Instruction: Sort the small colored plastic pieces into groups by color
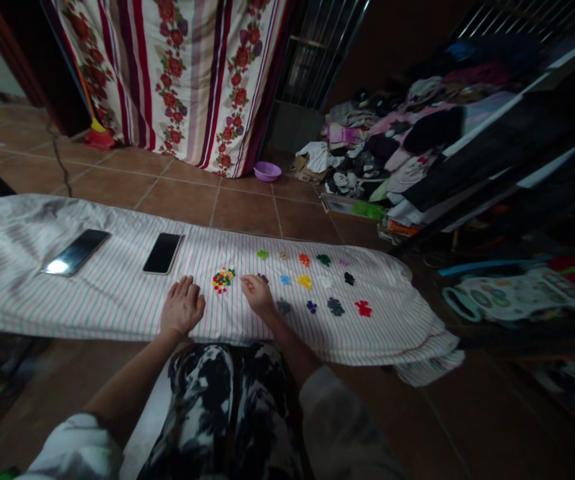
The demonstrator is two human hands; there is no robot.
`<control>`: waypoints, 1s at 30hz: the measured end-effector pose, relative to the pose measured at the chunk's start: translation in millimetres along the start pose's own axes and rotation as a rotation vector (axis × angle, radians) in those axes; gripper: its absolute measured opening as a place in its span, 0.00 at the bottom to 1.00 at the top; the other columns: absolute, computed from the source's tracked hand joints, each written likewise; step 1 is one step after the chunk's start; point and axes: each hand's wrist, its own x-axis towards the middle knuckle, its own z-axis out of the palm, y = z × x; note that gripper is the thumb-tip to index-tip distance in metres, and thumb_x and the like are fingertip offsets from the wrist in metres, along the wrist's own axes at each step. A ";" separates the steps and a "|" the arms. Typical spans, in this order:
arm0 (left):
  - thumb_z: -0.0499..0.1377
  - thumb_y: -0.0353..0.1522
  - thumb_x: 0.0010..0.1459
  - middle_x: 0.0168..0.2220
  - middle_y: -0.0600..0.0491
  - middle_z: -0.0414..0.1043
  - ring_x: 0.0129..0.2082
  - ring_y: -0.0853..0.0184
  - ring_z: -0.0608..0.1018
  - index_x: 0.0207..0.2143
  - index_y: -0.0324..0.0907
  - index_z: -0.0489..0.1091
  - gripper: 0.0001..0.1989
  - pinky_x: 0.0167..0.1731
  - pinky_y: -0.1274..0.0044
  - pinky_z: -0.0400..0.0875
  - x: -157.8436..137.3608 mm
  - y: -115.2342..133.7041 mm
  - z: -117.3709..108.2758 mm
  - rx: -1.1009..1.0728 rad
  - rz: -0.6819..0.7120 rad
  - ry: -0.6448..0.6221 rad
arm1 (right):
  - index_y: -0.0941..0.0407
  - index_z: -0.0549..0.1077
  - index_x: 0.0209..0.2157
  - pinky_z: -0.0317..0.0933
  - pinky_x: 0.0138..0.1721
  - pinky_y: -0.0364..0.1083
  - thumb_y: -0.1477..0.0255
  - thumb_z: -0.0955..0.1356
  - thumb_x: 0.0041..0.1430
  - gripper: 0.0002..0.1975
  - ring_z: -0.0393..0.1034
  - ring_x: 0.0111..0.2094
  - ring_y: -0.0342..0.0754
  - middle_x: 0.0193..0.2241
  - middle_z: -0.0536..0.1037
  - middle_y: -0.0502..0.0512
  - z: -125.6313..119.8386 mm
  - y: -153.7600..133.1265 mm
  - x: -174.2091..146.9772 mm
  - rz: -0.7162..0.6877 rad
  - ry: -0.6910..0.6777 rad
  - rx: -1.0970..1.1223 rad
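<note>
My left hand (183, 308) lies flat on the striped cloth (117, 293), fingers stretched out and holding nothing. Just right of it sits a mixed pile of small coloured pieces (223, 280), too small to name, in red, yellow, green and other colours. On the pile's other side is my right hand (258, 295), its fingers curled in a pinch; whatever they may hold is hidden. Beyond that hand, small one-colour heaps spread in rows, among them a yellow heap (305, 282), an orange heap (304, 260), a light blue heap (284, 280) and a red heap (363, 308). My right hand partly covers a dark heap.
A dark phone (162, 253) and a second, shiny phone (76, 253) lie on the cloth to the left. Past the far edge are a tiled floor, a purple basin (268, 171) and a flowered curtain (177, 80). Clothes (392, 133) are heaped at the back right.
</note>
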 end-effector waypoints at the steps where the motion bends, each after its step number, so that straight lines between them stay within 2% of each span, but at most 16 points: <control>1: 0.50 0.34 0.60 0.56 0.35 0.69 0.61 0.48 0.68 0.40 0.37 0.70 0.13 0.58 0.58 0.62 0.1 0.4 -0.5 -0.002 -0.004 -0.001 | 0.56 0.77 0.39 0.67 0.41 0.45 0.76 0.63 0.56 0.12 0.71 0.34 0.47 0.34 0.76 0.56 6.6 -2.7 2.1 0.001 -0.010 -0.024; 5: 0.50 0.34 0.60 0.57 0.35 0.68 0.61 0.48 0.67 0.40 0.37 0.70 0.13 0.58 0.58 0.62 0.6 2.0 -2.2 -0.020 -0.016 -0.011 | 0.58 0.77 0.42 0.64 0.47 0.46 0.79 0.62 0.58 0.15 0.71 0.39 0.48 0.38 0.76 0.59 21.4 -11.3 14.0 0.051 -0.014 -0.137; 9: 0.50 0.33 0.60 0.57 0.35 0.68 0.62 0.48 0.66 0.40 0.37 0.70 0.12 0.59 0.59 0.61 0.6 3.2 -3.0 -0.025 -0.025 -0.021 | 0.57 0.76 0.49 0.61 0.50 0.45 0.80 0.60 0.61 0.19 0.70 0.45 0.49 0.41 0.76 0.59 24.5 -19.7 29.5 0.112 -0.061 -0.281; 13: 0.50 0.33 0.61 0.57 0.35 0.68 0.62 0.48 0.66 0.40 0.37 0.70 0.12 0.59 0.58 0.61 0.5 3.6 -3.0 -0.013 -0.028 -0.021 | 0.53 0.73 0.55 0.61 0.47 0.44 0.79 0.59 0.65 0.21 0.70 0.44 0.49 0.42 0.74 0.60 23.1 -28.7 44.7 0.216 -0.181 -0.418; 18: 0.50 0.33 0.60 0.57 0.35 0.69 0.61 0.49 0.67 0.40 0.37 0.70 0.12 0.59 0.58 0.61 1.0 3.6 -4.1 -0.030 -0.031 -0.014 | 0.48 0.73 0.54 0.60 0.41 0.44 0.77 0.58 0.66 0.21 0.71 0.41 0.48 0.45 0.72 0.59 21.4 -35.7 55.2 0.279 -0.301 -0.491; 22: 0.49 0.33 0.61 0.57 0.34 0.69 0.61 0.48 0.67 0.40 0.37 0.70 0.13 0.59 0.58 0.61 1.0 3.5 -4.1 -0.056 -0.029 -0.006 | 0.50 0.76 0.48 0.60 0.38 0.44 0.77 0.61 0.65 0.17 0.71 0.38 0.48 0.43 0.72 0.58 23.3 -33.1 57.0 0.294 -0.265 -0.466; 25: 0.49 0.34 0.60 0.57 0.35 0.69 0.61 0.48 0.67 0.39 0.38 0.70 0.13 0.58 0.57 0.61 0.4 3.3 -2.5 -0.066 -0.031 0.010 | 0.53 0.77 0.42 0.59 0.37 0.43 0.79 0.63 0.62 0.13 0.70 0.36 0.47 0.41 0.73 0.58 25.7 -26.5 56.1 0.253 -0.197 -0.405; 30: 0.49 0.34 0.60 0.56 0.37 0.70 0.61 0.50 0.67 0.40 0.40 0.69 0.12 0.58 0.58 0.62 -0.5 3.1 -0.8 -0.041 -0.021 0.031 | 0.55 0.74 0.37 0.60 0.41 0.43 0.82 0.64 0.57 0.11 0.69 0.38 0.46 0.36 0.74 0.55 28.2 -15.3 53.1 0.180 -0.093 -0.291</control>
